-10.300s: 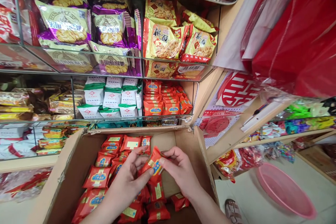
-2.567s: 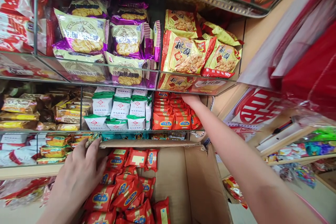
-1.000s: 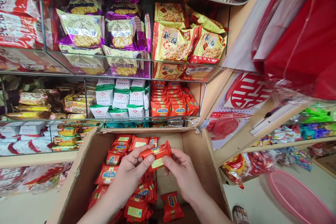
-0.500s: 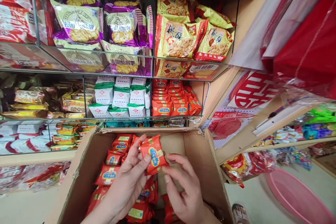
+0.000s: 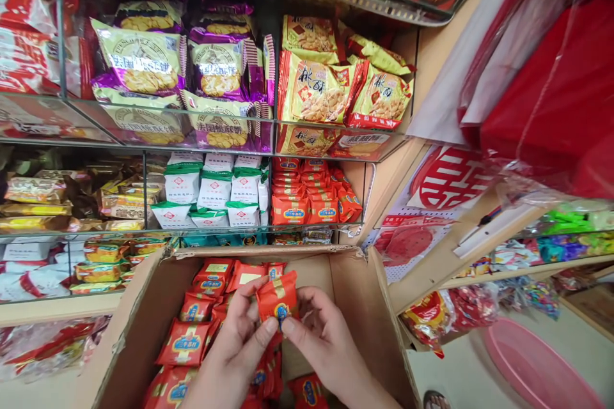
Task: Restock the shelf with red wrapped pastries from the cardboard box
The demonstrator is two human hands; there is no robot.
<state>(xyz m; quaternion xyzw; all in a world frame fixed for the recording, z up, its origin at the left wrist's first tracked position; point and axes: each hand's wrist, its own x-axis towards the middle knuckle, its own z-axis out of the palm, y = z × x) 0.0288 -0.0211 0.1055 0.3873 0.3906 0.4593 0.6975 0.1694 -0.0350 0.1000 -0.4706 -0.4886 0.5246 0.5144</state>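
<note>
A small red snack packet (image 5: 277, 297) with a blue oval label and a gold band is held up over an open cardboard box. My left hand (image 5: 244, 339) grips its left side, thumb on the front. On its right side my right hand (image 5: 319, 329) also holds it, with the thumb pressed near the lower edge and the fingers behind. Below, the cardboard box (image 5: 352, 281) contains several matching red packets (image 5: 187, 342), mostly along its left side. One more red packet (image 5: 307, 391) lies low in the box, under my right wrist.
Behind the box, glass-fronted shelves hold red packets (image 5: 307, 201), white-and-green packets (image 5: 213, 192), purple biscuit packets (image 5: 144, 64) and yellow-red packets (image 5: 319, 89). Red plastic bags (image 5: 551, 96) hang at the right. A pink basin (image 5: 542, 358) stands on the floor.
My right hand has closed onto the packet, which it was beside with fingers apart. The packet has come more upright. The view has tilted slightly upward, so the shelves sit lower in the picture.
</note>
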